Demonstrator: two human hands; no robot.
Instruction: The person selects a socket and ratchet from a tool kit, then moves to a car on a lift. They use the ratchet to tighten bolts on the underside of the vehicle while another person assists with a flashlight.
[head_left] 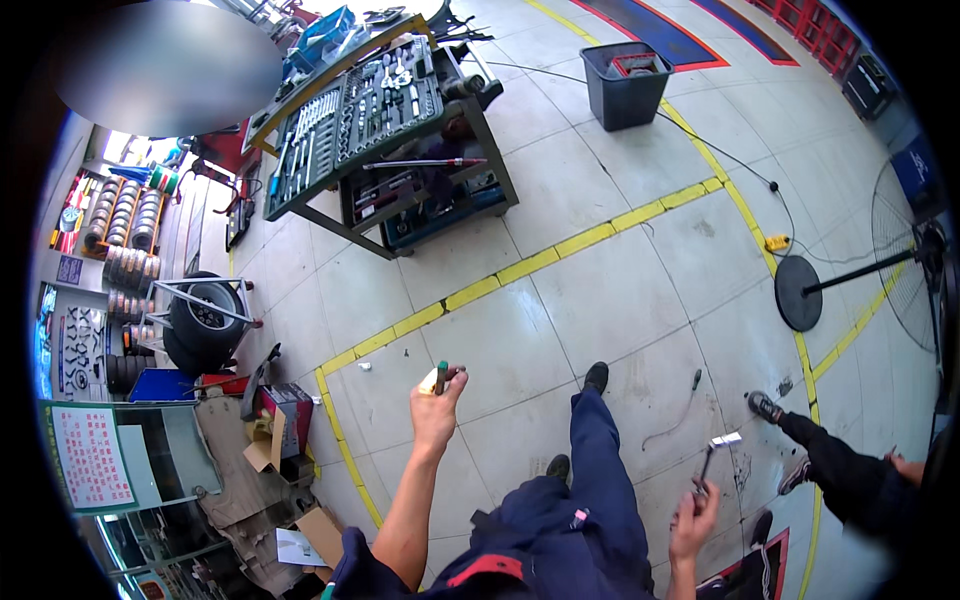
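My left hand [436, 412] is raised over the tiled floor, its fingers closed round a short, dark stick-like tool with a green end [442, 372]. Something pale yellow [429, 382] shows beside that tool, too small to name. Lower right, my right hand [693, 522] grips a slim dark-shafted tool [709, 464]. A bright whitish piece [726, 440] appears at its upper end; whether it belongs to the tool I cannot tell. Ahead stands a tool cart [330, 215], bearing an open tray of sockets and wrenches [390, 95].
A black bin [628, 100] stands beyond the yellow floor line [555, 249]. At right are a floor fan [798, 292], cables and another person's leg [830, 445]. A thin hose-like piece [672, 428] lies on the floor. Tyres [205, 315] and cardboard boxes [268, 440] are at left.
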